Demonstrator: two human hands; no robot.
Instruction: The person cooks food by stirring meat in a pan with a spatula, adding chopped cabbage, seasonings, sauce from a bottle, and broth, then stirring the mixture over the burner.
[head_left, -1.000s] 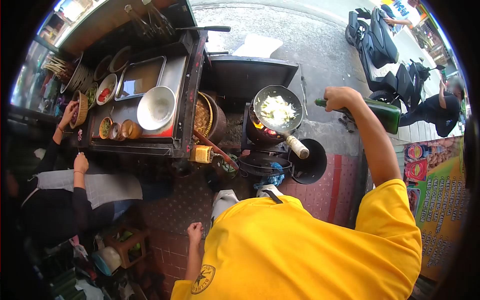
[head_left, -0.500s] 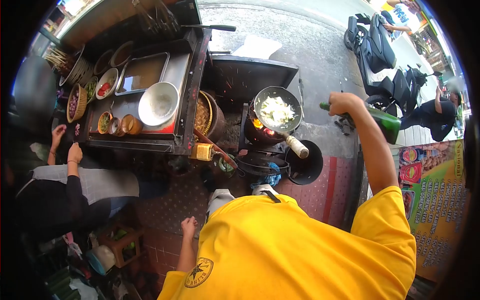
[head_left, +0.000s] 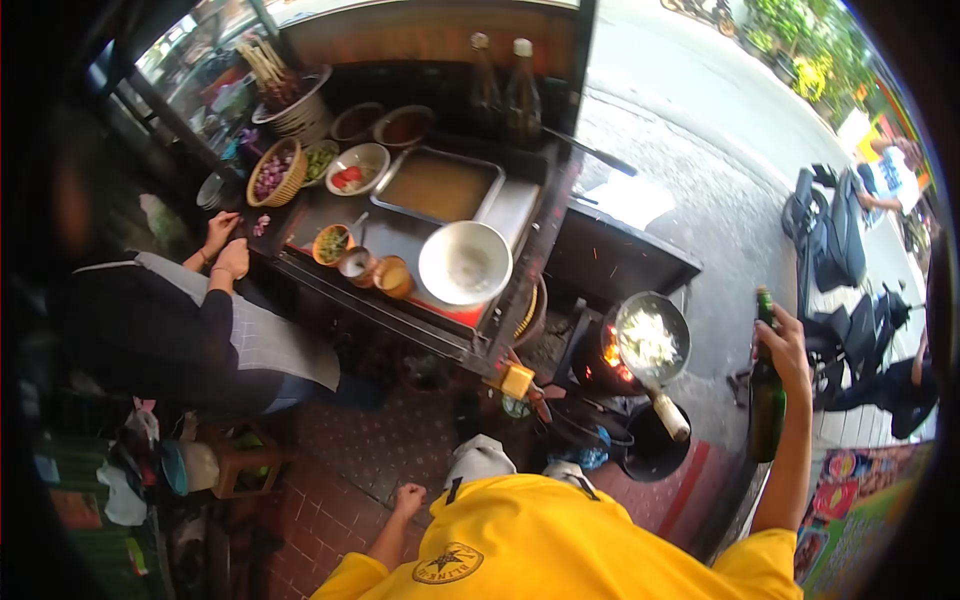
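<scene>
My right hand [head_left: 785,345] is closed around the neck of a green glass bottle [head_left: 768,410], out to the right of the stove. The bottle's mouth points away from me. Nearest to it is a wok [head_left: 678,362] with pale, shredded food [head_left: 647,338] inside. That wok sits over a burner with orange flames [head_left: 612,350], and its wrapped handle [head_left: 669,415] points toward me. My left hand [head_left: 408,499] hangs low by my side, its fingers curled, with nothing visible in them.
On the cart at left are a white bowl [head_left: 466,263], a metal tray [head_left: 490,205], small pots and a basket of shallots [head_left: 293,183]. A co-worker's hands [head_left: 228,250] are at its left corner. A black bucket [head_left: 655,462] stands below the wok. Parked motorbikes [head_left: 830,235] are at right.
The view has swung left and tilted. The bottle, slanted with its neck toward the wok before, now stands straighter in view, farther from the wok. My left hand stays low and curled.
</scene>
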